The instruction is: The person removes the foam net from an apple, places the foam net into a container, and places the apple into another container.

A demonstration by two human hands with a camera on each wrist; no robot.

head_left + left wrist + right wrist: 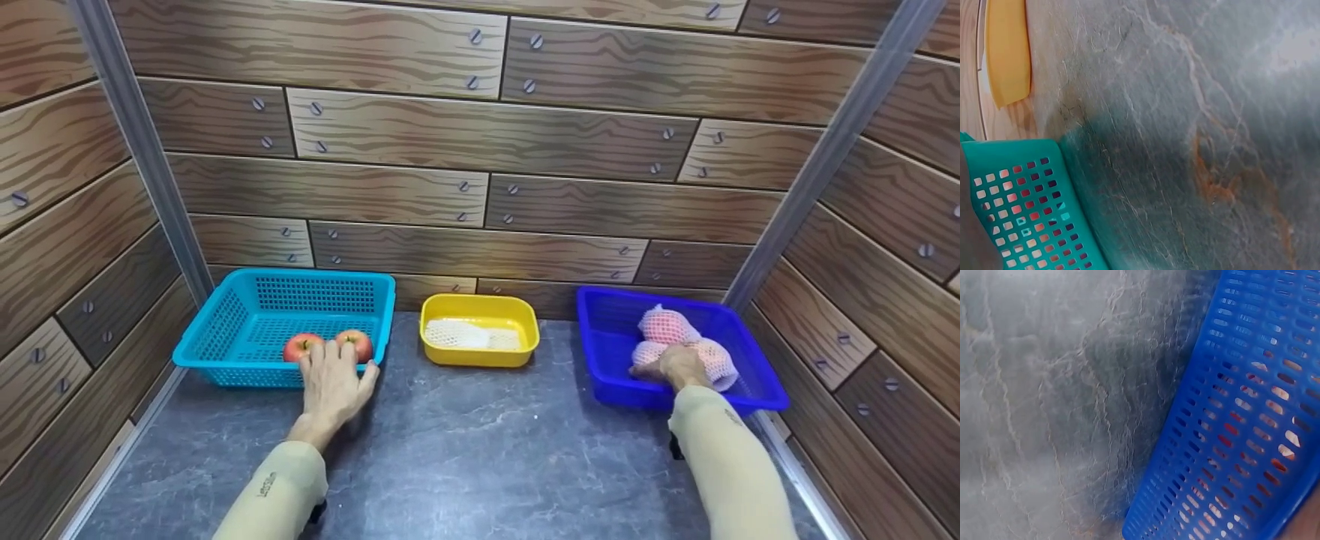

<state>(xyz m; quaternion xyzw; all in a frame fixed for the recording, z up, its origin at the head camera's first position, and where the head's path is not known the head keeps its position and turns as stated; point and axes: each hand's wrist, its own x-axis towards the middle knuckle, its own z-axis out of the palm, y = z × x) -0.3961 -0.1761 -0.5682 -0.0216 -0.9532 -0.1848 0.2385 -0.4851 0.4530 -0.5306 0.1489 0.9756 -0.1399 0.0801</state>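
Observation:
Two bare red apples [298, 346] lie at the front of the teal basket [225, 367]. My left hand [334, 382] reaches over the basket's front rim, its fingers extended between the apples and its thumb spread to the right. Three fruits in foam nets [666, 328] are grouped in the blue basket [592, 337]. Among them, my right hand [679, 365] touches the front ones; its fingertips are mostly hidden, so I cannot tell whether it grips one. In the wrist views, the teal basket's wall [1033, 163] and the blue basket's slotted wall [1230, 410] hide the fingers' contact.
Between the baskets stands a yellow tray [480, 360] with white foam nets [457, 334] inside. The grey marbled tabletop [480, 450] spreads out in front. Wood-patterned walls [480, 127] enclose the back and both sides.

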